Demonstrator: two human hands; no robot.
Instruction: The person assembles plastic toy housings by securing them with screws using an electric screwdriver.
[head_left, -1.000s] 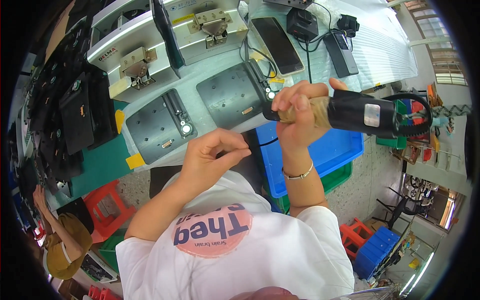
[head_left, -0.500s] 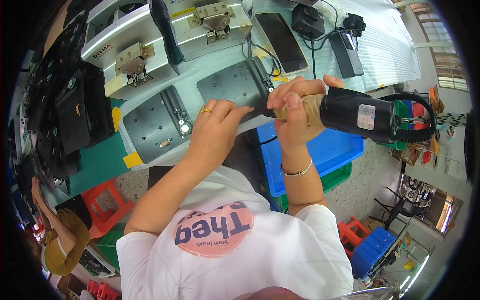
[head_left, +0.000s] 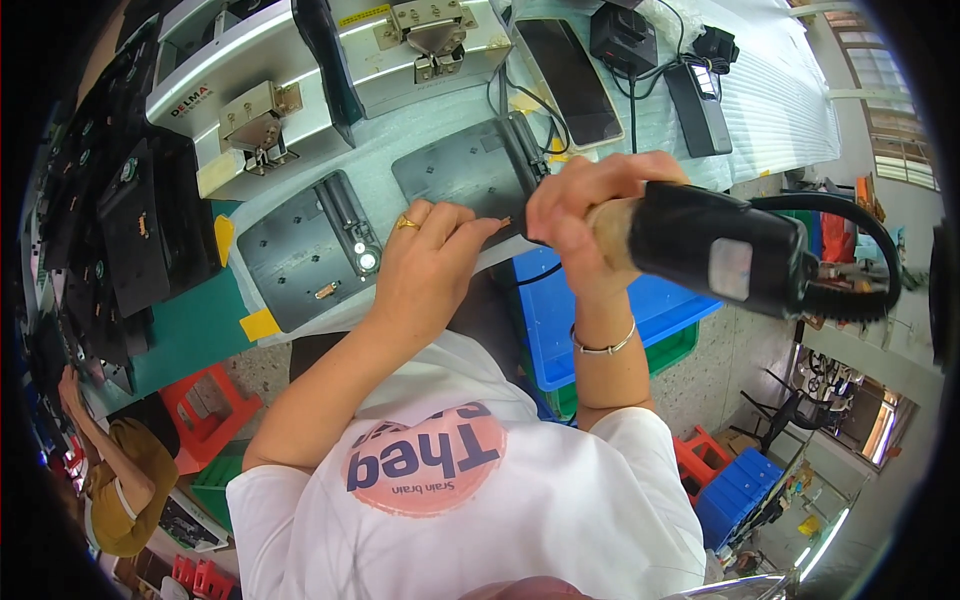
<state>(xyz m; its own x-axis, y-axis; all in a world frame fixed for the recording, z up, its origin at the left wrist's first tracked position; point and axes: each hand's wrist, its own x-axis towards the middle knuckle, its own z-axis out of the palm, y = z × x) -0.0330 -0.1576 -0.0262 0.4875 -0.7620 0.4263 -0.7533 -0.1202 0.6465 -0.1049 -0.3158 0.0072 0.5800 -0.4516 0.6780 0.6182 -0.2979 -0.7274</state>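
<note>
My right hand (head_left: 588,215) is wrapped around a black electric screwdriver (head_left: 765,250) with tan tape about its front part. The tool lies nearly level, and its tip is hidden by the hand. My left hand (head_left: 425,255) rests on the near edge of a dark flat panel (head_left: 455,170). Its thumb and forefinger come together at the panel's near right corner; whatever sits between them is too small to make out. To the left lies a similar dark panel (head_left: 295,250) with a small brass-coloured part and a round silver piece.
Two silver metal fixtures with latches (head_left: 265,125) stand behind the panels. A phone (head_left: 568,80), a black adapter (head_left: 698,110) and cables lie at the far right. Stacked black panels (head_left: 150,230) fill the left. Below the table edge is a blue tray (head_left: 560,350). Another person (head_left: 130,480) sits at left.
My right hand and the screwdriver have risen toward the camera, and the tool's cable end has swung slightly down. My left hand stays almost in place on the panel.
</note>
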